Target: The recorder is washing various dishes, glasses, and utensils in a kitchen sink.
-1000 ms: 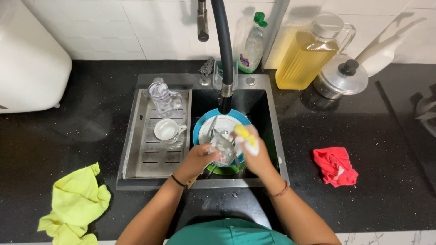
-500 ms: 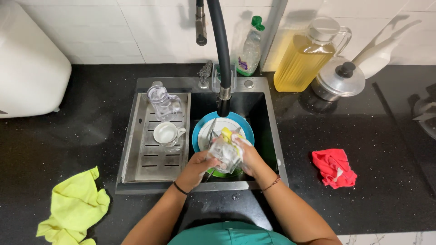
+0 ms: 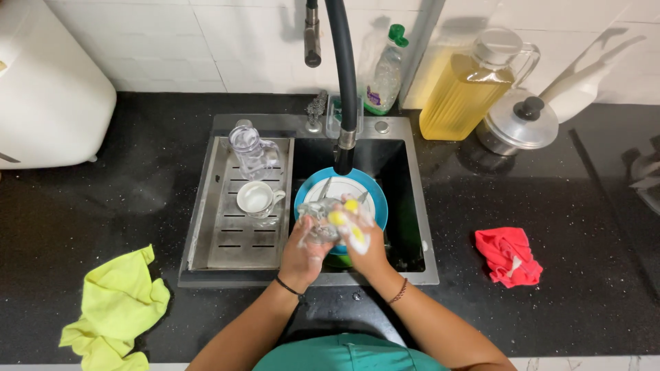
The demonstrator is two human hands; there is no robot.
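Fingers of the left hand (image 3: 302, 253) curl closed around a clear glass (image 3: 317, 221) held over the sink (image 3: 405, 199), above a blue plate (image 3: 371, 189). The right hand (image 3: 366, 253) grips a soapy yellow sponge (image 3: 347, 221), pressed against the glass.

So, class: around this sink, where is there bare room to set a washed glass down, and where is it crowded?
Free: the drain tray nearer than the white cup; the counter between sink and red cloth.
Crowded: the basin, with plates and both hands; the back wall's bottle, pitcher, pot.
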